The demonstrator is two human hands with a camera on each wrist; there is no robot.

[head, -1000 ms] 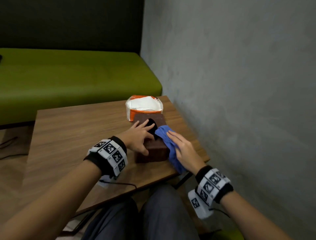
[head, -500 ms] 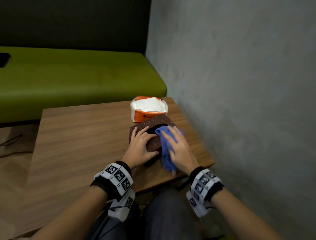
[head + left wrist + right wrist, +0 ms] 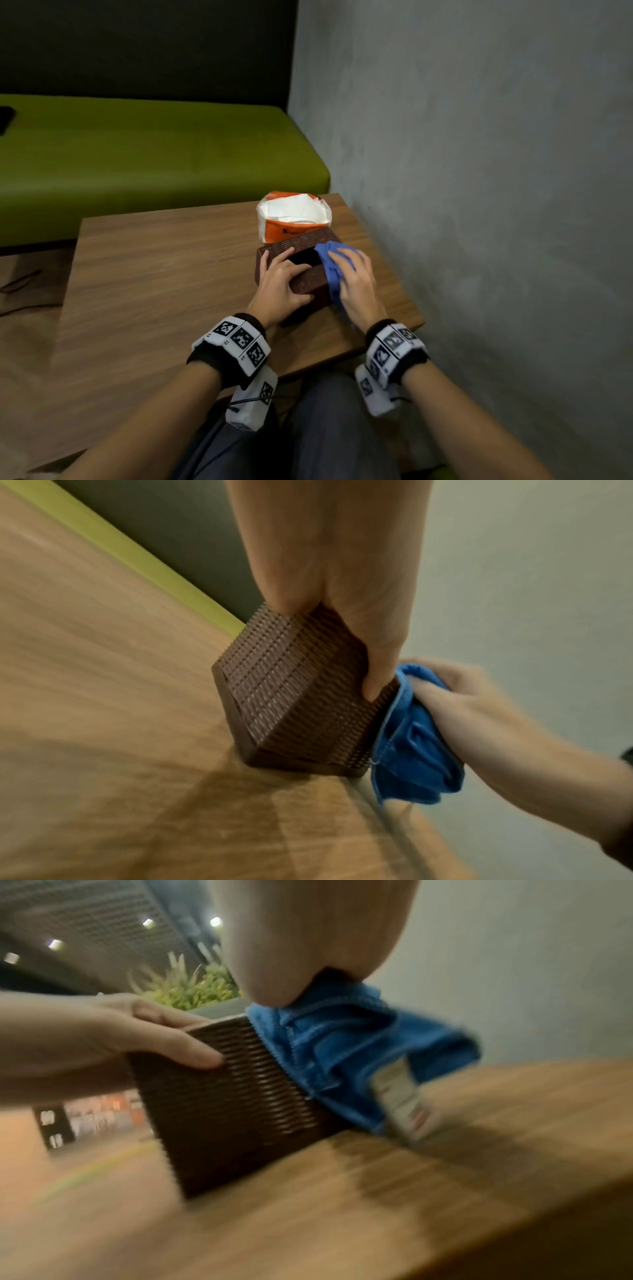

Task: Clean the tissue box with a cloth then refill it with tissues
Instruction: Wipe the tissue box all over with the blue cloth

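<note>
A brown woven tissue box sits near the right edge of the wooden table, tipped up on one edge in the left wrist view. My left hand grips it, fingers over the top by the dark opening and thumb on the near side. My right hand holds a bunched blue cloth and presses it on the box's right end. An open orange and white tissue pack lies just behind the box.
A grey wall runs close along the table's right edge. A green bench stands behind the table, with a dark object at its far left. My knees are under the near table edge.
The box has been turned and tipped under my left hand, which shifted to its near side. My right hand slid the cloth from beside the opening onto the right end.
</note>
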